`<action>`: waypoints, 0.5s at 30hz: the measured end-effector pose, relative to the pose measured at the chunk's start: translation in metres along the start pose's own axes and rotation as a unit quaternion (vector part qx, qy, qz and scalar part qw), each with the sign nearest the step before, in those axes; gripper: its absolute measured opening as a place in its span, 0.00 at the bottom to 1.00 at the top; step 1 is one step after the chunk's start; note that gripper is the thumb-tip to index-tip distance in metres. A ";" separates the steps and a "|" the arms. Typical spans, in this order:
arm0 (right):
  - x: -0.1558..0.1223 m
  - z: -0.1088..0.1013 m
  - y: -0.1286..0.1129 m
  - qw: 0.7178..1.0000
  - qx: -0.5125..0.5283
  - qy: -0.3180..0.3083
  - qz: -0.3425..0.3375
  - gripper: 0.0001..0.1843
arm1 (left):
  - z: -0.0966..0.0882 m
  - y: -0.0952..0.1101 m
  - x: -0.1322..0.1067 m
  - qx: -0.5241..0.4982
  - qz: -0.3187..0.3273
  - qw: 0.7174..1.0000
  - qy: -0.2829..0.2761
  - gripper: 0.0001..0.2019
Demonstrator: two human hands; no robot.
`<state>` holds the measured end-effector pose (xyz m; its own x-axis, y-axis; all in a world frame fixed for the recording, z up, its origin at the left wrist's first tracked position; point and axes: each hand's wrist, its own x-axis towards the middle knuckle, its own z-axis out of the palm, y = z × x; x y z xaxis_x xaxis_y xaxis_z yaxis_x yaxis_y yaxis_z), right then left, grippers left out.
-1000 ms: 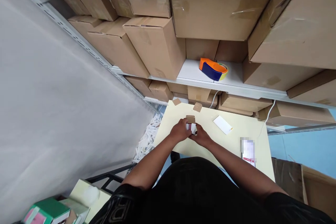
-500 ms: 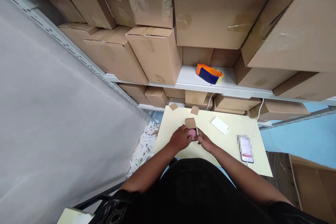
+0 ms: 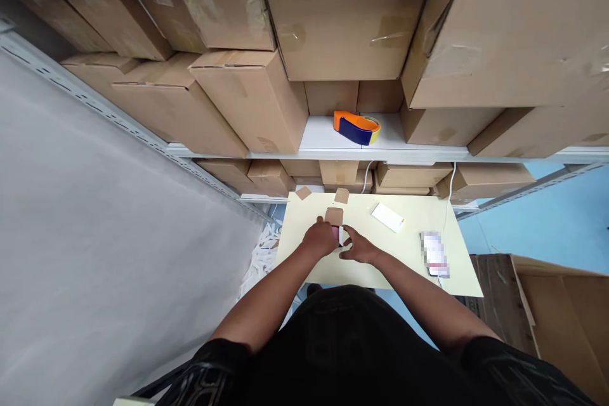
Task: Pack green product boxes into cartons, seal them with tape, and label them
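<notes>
My left hand (image 3: pixel 320 238) and my right hand (image 3: pixel 358 246) meet over a pale yellow table (image 3: pixel 409 254). Between them they grip a small pink and white item (image 3: pixel 339 236), mostly hidden by the fingers. A small brown cardboard box (image 3: pixel 334 216) stands right behind it, touching or nearly touching my fingertips. Both hands are closed around the small item.
Two small cardboard pieces (image 3: pixel 341 195) lie at the table's far edge. A white card (image 3: pixel 387 217) and a phone (image 3: pixel 434 255) on a white cable lie to the right. An orange and blue tape dispenser (image 3: pixel 356 127) sits on a shelf among stacked cartons. White paper scraps (image 3: pixel 261 259) litter the floor at left.
The view has tilted up and shifted, so the green boxes at lower left have left the frame. My hands stay together on the small item next to the brown box.
</notes>
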<state>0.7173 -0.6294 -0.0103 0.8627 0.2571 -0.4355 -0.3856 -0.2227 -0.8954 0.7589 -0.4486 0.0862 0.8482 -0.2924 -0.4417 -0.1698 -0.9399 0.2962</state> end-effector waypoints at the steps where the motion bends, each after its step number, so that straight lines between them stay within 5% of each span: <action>1: 0.001 0.001 0.001 1.000 0.003 0.009 -0.006 0.55 | -0.001 0.002 0.000 0.002 -0.003 1.000 0.002 0.23; 5: 0.006 0.010 0.005 0.997 -0.036 0.047 -0.054 0.41 | -0.003 0.016 -0.001 0.028 -0.045 0.999 0.006 0.30; 9: 0.013 0.012 0.009 0.992 -0.085 0.061 -0.072 0.38 | -0.008 0.027 -0.006 0.061 -0.060 0.996 0.013 0.27; 15: 0.023 0.011 0.011 0.989 -0.107 0.049 -0.084 0.38 | -0.047 0.032 -0.037 0.029 -0.067 0.985 0.158 0.27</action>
<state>0.7293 -0.6159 -0.0306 0.9405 0.2168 -0.2618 -0.1652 -0.3815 -0.9095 0.7458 -0.4598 0.1519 0.9773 -0.1033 -0.1847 -0.0657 -0.9777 0.1992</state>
